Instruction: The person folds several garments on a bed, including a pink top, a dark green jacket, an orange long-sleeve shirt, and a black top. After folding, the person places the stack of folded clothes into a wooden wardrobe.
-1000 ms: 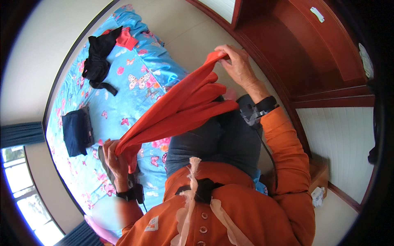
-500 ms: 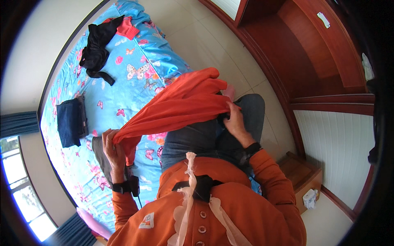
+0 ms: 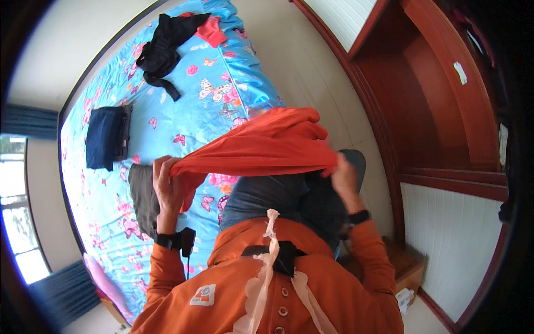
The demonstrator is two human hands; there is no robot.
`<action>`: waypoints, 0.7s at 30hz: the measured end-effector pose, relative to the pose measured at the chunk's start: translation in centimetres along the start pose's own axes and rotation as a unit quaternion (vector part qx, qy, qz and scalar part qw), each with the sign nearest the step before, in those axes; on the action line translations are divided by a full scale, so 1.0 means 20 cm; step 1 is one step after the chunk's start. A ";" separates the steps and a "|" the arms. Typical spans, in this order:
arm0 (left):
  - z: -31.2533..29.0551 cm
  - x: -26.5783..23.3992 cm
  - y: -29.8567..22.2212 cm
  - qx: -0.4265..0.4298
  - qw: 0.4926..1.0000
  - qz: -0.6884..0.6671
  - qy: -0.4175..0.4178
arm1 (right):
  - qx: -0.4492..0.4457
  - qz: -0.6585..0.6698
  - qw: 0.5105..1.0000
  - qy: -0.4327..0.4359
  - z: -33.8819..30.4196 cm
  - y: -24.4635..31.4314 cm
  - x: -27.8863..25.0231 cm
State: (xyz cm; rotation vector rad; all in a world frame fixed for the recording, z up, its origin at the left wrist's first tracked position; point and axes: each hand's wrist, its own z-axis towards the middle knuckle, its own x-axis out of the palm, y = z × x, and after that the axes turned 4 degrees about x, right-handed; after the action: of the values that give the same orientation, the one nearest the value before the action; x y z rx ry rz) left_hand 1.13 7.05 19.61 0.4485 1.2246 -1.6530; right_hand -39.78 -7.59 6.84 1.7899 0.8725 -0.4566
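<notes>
A red-orange cloth garment (image 3: 261, 147) is stretched sideways between my two hands, above my lap and the bed's near edge. Its exact kind does not show, since it is gathered in long folds. My left hand (image 3: 168, 183) grips its left end, where a loose part hangs below the fingers. At the right end my right hand (image 3: 345, 179) is closed on the cloth, slightly blurred. Just left of my left hand lies a dark olive folded garment (image 3: 143, 195) on the bed.
The bed (image 3: 161, 131) has a blue butterfly-and-flower cover. On it lie folded dark blue jeans (image 3: 104, 136), a black garment (image 3: 164, 50) and a coral-red piece of clothing (image 3: 211, 32). To the right stands a reddish-brown wooden cabinet (image 3: 420, 83), with a low wooden box (image 3: 411, 273) below.
My right hand has moved right and a little down, pulling the red-orange garment's lower edge straighter and more level. The whole view has shifted slightly.
</notes>
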 end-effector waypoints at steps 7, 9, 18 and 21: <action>0.28 0.13 -0.17 0.078 0.994 -0.065 0.028 | -0.239 -0.230 0.872 -0.360 0.02 0.53 -1.30; 0.42 0.13 -0.20 0.103 0.991 -0.089 0.008 | -0.299 -0.283 0.804 -0.429 -0.01 0.73 -1.52; 1.45 -0.21 -0.02 0.231 0.962 0.121 -0.085 | -0.219 -0.398 0.766 -0.455 0.35 1.19 -1.70; 1.81 -0.65 -0.01 0.319 0.902 0.267 -0.115 | -0.255 -0.363 0.763 -0.470 0.52 1.39 -1.62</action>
State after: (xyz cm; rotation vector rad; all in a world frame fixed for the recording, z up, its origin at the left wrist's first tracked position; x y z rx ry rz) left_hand 15.61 -18.26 44.70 0.8745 0.3022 -1.5263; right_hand -39.60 -33.57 42.34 0.4824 0.7884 -1.3259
